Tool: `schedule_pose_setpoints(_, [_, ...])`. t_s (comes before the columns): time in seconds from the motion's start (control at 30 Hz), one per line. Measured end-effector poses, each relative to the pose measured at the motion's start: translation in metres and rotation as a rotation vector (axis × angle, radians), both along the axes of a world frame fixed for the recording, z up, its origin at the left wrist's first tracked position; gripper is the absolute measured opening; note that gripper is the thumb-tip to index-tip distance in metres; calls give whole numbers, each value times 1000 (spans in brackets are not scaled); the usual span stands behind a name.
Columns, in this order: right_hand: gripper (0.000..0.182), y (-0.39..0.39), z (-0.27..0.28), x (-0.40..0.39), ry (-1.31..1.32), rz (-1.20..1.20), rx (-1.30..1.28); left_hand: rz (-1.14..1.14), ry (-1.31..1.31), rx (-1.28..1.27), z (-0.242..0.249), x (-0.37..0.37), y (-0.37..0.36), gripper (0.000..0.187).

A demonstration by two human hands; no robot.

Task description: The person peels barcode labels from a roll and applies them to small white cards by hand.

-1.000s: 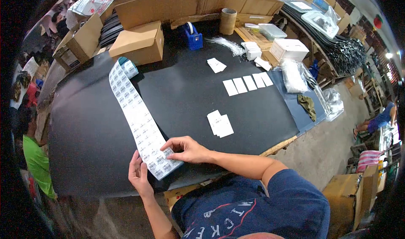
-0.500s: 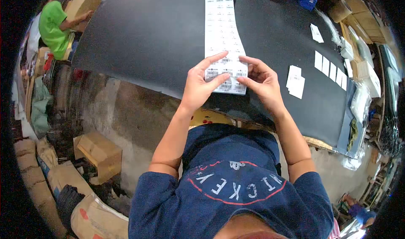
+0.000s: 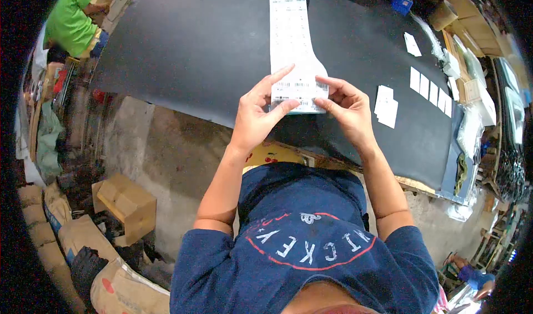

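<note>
A long white strip of barcode labels (image 3: pixel 290 39) runs from the far edge of the black tabletop (image 3: pixel 194 42) toward me. Its near end is pinched between my two hands, just over the table's front edge. My left hand (image 3: pixel 256 114) grips the left side, thumb on top and index finger stretched along the strip. On the right side, my right hand (image 3: pixel 351 110) pinches the strip between thumb and curled fingers. Beyond my right hand the strip bulges out to the right. Printed barcodes show between my thumbs.
Small white cards (image 3: pixel 386 107) lie in a pile to the right, with a row of more cards (image 3: pixel 433 92) beyond. A blue basket-like item (image 3: pixel 402 2) and a tape roll (image 3: pixel 444 15) sit at the far right. A person in green (image 3: pixel 72 23) works at the left. A cardboard box (image 3: pixel 127 206) stands on the floor.
The strip's near end has tilted and looks shorter, and its right edge now bows outward. My hands stay on it, slightly farther apart. The person in green has bent over more.
</note>
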State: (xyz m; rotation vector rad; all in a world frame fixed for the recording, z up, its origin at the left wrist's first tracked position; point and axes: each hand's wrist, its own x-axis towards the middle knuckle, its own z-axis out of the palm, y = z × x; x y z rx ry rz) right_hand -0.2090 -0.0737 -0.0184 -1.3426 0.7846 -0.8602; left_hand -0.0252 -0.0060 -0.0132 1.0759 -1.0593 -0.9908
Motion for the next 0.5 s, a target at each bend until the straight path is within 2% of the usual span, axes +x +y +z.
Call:
schedule_pose_setpoints(0.07, [38,0,6,1,-29,-26,-5,-31,-382,-26,-2,10,4,44])
schedule_pose_setpoints(0.17, [38,3,9,1,-48,-28,-7,-78,-368,52,5,11,5,40])
schedule_pose_setpoints(0.2, [38,3,4,1,-11,-30,-113,-76,-367,52,7,10,5,40])
schedule_pose_setpoints(0.23, [38,4,2,0,27,-33,-220,-113,-249,80,8,9,4,41])
schedule_pose_setpoints(0.27, [38,5,3,-1,28,-35,-220,-152,-131,106,9,7,4,41])
schedule_pose_setpoints(0.37, [39,8,7,-1,50,-53,-179,-199,-69,8,8,-2,0,41])
schedule_pose_setpoints(0.5, [41,6,3,-2,52,-74,-226,-141,-139,29,5,-6,-6,44])
